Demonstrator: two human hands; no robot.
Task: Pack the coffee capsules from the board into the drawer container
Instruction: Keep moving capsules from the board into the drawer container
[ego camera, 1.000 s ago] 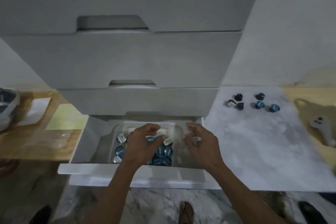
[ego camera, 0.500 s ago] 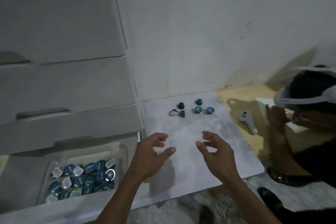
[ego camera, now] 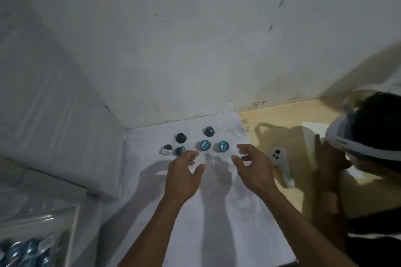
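On the board (ego camera: 217,212), 6 capsules (ego camera: 205,145), left hand (ego camera: 184,176), right hand (ego camera: 253,169) both open, empty

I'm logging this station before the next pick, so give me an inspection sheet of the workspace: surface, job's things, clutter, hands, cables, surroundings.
Surface: white marbled board on the floor against the wall, with shadows of the arms across it.
Job's things: six coffee capsules loose near the board's far edge; drawer container at lower left, holding blue capsules.
Clutter: white handheld controller on the wooden floor right of the board.
Hands: left hand and right hand are both open and empty, just short of the capsules.
Cables: nothing seen.
Surroundings: white drawer unit at left, scuffed wall, a second person wearing a headset at right.
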